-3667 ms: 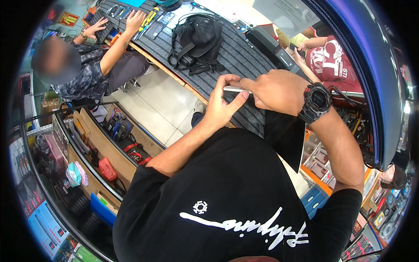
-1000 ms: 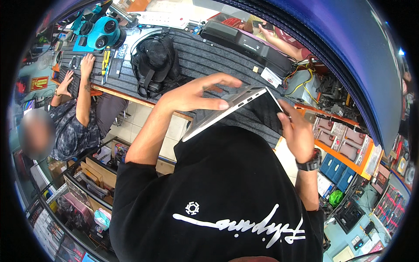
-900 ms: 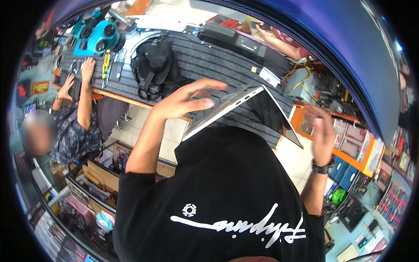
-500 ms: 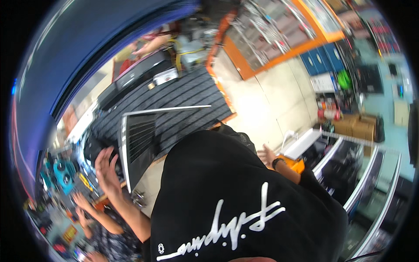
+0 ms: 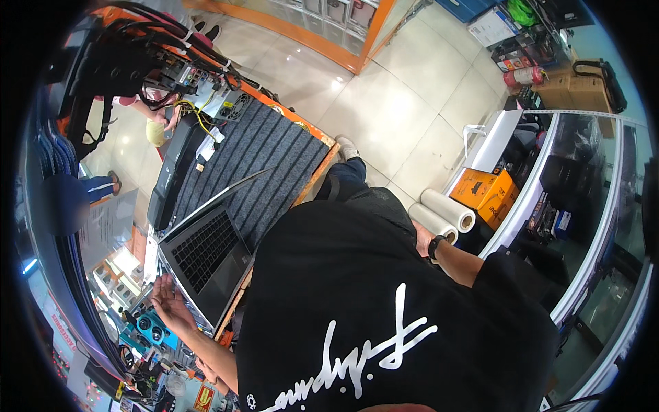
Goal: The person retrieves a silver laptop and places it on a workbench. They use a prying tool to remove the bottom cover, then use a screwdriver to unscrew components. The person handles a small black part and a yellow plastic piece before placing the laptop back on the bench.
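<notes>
Sitting open on desk [image 5: 285, 147], left near edge — laptop [image 5: 206, 255]. Probably lightish; base [image 5: 230, 283] stiff, thin lid [image 5: 233, 185] fragile, so grip base's sides. Left hand [image 5: 169, 302] by its left edge, loosely spread; right hand [image 5: 423, 240] half hidden — can't tell.

Room over the striped mat [image 5: 264, 141] behind the laptop [image 5: 213, 257], long black box [image 5: 169, 175] as barrier

A laptop [image 5: 211, 255] shows a smooth, matt grey body, metallic in look, above a desk [image 5: 274, 144] covered in rough, ribbed grey cloth and edged with wood. Right of the laptop, glossy tiles face the floor [image 5: 412, 103] beside smooth, plastic-looking rolls [image 5: 445, 207].
</notes>
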A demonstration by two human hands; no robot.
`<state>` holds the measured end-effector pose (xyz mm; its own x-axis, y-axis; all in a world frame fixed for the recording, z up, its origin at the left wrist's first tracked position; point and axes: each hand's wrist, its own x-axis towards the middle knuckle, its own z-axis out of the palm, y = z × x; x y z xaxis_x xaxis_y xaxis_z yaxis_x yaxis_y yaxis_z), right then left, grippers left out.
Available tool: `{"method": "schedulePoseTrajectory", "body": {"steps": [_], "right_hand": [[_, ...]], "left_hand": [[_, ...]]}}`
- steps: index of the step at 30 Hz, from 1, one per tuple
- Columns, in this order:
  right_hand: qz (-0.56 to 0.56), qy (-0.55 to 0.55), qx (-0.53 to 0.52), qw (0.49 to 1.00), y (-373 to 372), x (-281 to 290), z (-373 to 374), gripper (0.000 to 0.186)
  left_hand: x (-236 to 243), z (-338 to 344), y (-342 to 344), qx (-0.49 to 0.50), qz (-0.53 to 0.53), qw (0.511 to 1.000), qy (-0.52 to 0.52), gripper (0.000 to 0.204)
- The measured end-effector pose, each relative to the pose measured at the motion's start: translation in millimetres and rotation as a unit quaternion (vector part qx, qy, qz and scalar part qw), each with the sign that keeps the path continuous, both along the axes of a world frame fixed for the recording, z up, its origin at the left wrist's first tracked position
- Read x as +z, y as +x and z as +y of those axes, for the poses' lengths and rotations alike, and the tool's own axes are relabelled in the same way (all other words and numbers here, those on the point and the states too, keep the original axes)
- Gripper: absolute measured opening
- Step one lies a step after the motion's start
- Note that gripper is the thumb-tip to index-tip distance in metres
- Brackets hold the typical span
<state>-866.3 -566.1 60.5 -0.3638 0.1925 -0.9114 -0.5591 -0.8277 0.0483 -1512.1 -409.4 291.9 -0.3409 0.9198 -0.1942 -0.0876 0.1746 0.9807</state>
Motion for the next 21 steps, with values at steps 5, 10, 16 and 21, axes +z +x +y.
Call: {"method": "schedulePoseTrajectory", "body": {"steps": [5, 10, 16, 21], "right_hand": [[-0.006, 0.009, -0.026, 1.0, 2, 11, 3, 0.062], [0.005, -0.014, 0.001, 1.0, 4, 29, 24, 0.059], [0.04, -0.014, 0.004, 0.999, 9, 23, 26, 0.058], [0.048, -0.012, 0.006, 0.999, 10, 17, 24, 0.058]], "left_hand": [[-4, 7, 1, -0.016, -0.003, 1.0, 0.014, 0.063], [-2, -3, 3, -0.012, -0.015, 1.0, 0.02, 0.062], [-4, -8, 0, -0.002, -0.017, 1.0, 0.015, 0.063], [-1, -9, 5, 0.011, -0.01, 1.0, 0.01, 0.064]]}}
